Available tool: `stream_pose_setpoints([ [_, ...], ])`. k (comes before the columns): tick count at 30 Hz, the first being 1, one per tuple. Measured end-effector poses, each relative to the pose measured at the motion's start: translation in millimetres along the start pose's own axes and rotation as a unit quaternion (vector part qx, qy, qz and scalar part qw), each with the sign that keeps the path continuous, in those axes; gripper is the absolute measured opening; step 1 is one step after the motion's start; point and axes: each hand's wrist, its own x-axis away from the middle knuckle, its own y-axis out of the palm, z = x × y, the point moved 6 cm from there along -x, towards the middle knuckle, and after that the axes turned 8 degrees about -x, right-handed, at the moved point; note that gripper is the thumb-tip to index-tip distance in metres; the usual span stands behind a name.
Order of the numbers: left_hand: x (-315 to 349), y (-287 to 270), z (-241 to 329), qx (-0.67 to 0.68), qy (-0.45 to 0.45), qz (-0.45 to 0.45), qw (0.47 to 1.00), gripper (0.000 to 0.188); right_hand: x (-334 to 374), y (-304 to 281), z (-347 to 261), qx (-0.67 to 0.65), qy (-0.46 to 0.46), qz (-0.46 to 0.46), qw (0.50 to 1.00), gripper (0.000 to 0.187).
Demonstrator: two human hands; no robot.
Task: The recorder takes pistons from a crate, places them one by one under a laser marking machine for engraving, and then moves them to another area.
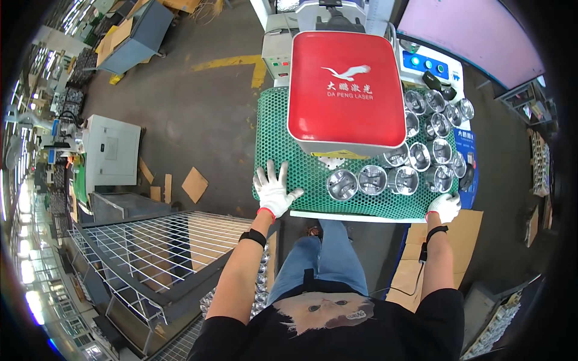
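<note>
My left hand, in a white glove with a red cuff, lies with fingers spread on the left front part of a green perforated mat. My right hand, gloved alike, rests at the mat's right front corner. Its fingers look curled in, and whatever they may grip is hidden. Shiny metal pistons stand on the mat: a front row with one piston at its left end, and several more, such as this piston, to the right. The piston nearest my right hand stands just beyond it.
A red-topped machine head overhangs the mat's middle. Behind right is a control panel with lit blue buttons. A white wire rack stands at left, near a white cabinet. Cardboard lies below right.
</note>
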Motion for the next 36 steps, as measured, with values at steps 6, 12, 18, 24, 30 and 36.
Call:
stream_pose_setpoints([
  [6, 1.4, -1.8, 2.1, 0.009, -0.006, 0.001, 1.0, 0.096, 0.2, -1.7, 0.0, 0.0, -0.009, 0.007, 1.0, 0.027],
  [12, -3.7, -4.9, 1.5, 0.008, -0.005, -0.009, 1.0, 0.095, -22.0, -2.7, 23.4, -0.188, 0.002, -0.212, 0.959, 0.036],
  [18, -2.1, -8.8, 0.2, 0.016, -0.01, 0.02, 1.0, 0.092, 99.9, -172.5, -131.8, -0.312, -0.518, -0.305, 0.736, 0.041],
  [24, 35.1, -27.9, -3.7, 0.287, -0.024, 0.083, 0.954, 0.061, 242.5, -172.0, -207.8, -0.15, -0.823, -0.262, 0.482, 0.027],
  [30, 127.2, -23.7, -3.5, 0.636, -0.076, -0.069, 0.765, 0.046, 264.9, -144.4, -217.2, -0.139, -0.807, -0.291, 0.495, 0.011],
  [36, 141.4, -44.3, 2.9, 0.868, -0.077, -0.169, 0.461, 0.056, 287.2, -247.4, -224.6, -0.329, -0.394, -0.737, 0.44, 0.042],
])
